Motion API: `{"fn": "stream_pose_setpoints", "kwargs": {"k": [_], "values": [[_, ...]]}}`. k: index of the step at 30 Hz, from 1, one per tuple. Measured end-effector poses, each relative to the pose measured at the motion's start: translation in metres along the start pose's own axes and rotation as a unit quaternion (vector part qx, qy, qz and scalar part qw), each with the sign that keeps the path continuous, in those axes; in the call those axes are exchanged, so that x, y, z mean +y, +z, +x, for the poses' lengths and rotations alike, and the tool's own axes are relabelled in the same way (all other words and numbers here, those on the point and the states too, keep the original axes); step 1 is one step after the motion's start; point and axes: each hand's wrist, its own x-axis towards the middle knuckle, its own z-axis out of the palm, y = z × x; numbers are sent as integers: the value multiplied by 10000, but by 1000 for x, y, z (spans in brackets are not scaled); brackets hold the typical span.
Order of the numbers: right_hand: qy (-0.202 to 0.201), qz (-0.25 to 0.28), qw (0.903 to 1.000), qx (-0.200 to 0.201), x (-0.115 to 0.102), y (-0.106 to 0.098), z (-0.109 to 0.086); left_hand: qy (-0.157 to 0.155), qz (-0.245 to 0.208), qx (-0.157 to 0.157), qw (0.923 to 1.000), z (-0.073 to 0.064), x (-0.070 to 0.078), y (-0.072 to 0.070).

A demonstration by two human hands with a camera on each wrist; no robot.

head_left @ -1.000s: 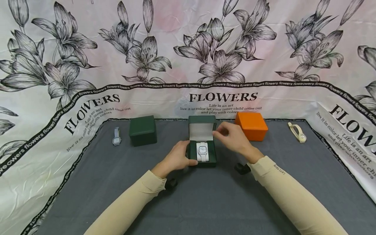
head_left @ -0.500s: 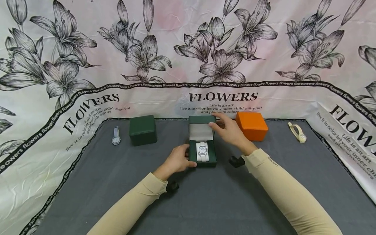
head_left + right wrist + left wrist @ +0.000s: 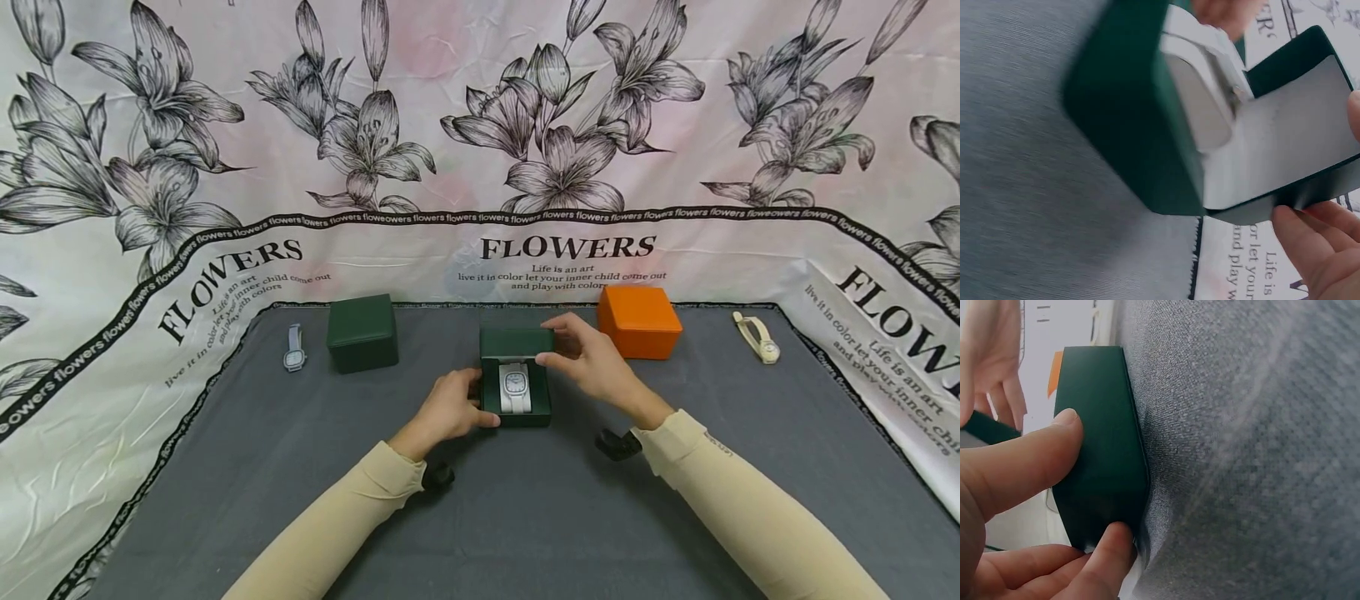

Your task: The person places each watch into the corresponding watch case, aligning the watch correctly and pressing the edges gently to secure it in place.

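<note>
In the middle of the head view stands a dark green watch box (image 3: 542,398) with its lid (image 3: 514,342) partly raised. A wristwatch (image 3: 515,385) with a white strap and silver case sits inside. My left hand (image 3: 444,403) grips the box base at its left side; in the left wrist view the thumb (image 3: 1054,447) lies on one wall and the fingers round the corner. My right hand (image 3: 596,360) holds the lid by its right edge. The right wrist view shows the pale lid lining (image 3: 1291,131) between thumb and fingers.
A second green box (image 3: 363,333), closed, and a pale blue-strap watch (image 3: 295,352) are at the left. To the right stand an orange box (image 3: 641,323) and a cream-strap watch (image 3: 759,337). Grey cloth (image 3: 480,533) covers the table; a flower-print sheet (image 3: 420,150) hangs behind.
My right hand has taken hold of the upright lid and tilted it forward and down over the box. My left hand stays on the base.
</note>
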Motion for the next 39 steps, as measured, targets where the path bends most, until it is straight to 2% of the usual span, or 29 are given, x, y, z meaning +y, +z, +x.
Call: {"fn": "stream_pose_setpoints", "kwargs": {"k": [5,11,14,20,25,28,31,35,39], "values": [[-48,344,9991,244,1,14,-20,84,75,18,9999,0,-1,-1],[385,318,9972,557,0,32,-39,184,-37,18,9998,1,-3,-1],[481,269,9967,604,0,38,-43,157,-214,29,9996,2,-4,0],[429,249,9970,599,2,44,-47,64,-375,105,9992,1,-5,1],[403,214,9968,649,4,46,-49,209,-419,93,9989,0,-6,2],[458,230,9970,572,4,45,-49,258,-539,86,9982,-2,-7,2],[711,326,9962,375,5,42,-49,337,-719,157,9967,-6,-6,1],[1137,319,9929,127,6,39,-49,470,-974,368,9934,-13,-4,0],[1287,383,9909,11,6,40,-48,559,-942,606,9921,-17,-3,2]]}}
